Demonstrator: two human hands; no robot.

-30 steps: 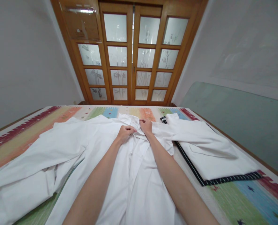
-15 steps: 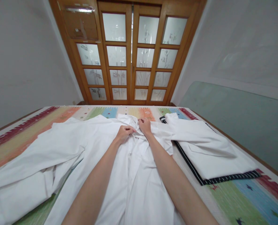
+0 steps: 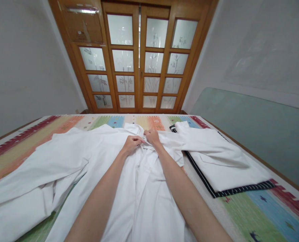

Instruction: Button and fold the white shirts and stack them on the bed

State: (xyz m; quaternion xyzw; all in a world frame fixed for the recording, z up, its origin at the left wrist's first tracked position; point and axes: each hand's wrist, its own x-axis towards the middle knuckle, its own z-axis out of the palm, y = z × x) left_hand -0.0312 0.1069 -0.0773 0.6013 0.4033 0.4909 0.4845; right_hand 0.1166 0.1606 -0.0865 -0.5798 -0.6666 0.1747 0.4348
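Head view: pinching white shirt (image 3: 141,181), already laid out but still rumpled, near collar (image 3: 134,128) with left hand (image 3: 131,144) and right hand (image 3: 152,136)

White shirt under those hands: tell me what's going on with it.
A person's left hand and right hand pinch the white shirt near its collar, close together. The shirt lies spread on a patterned cover, its front creased between the forearms. At the right, white fabric lies over black-and-white striped cloth.
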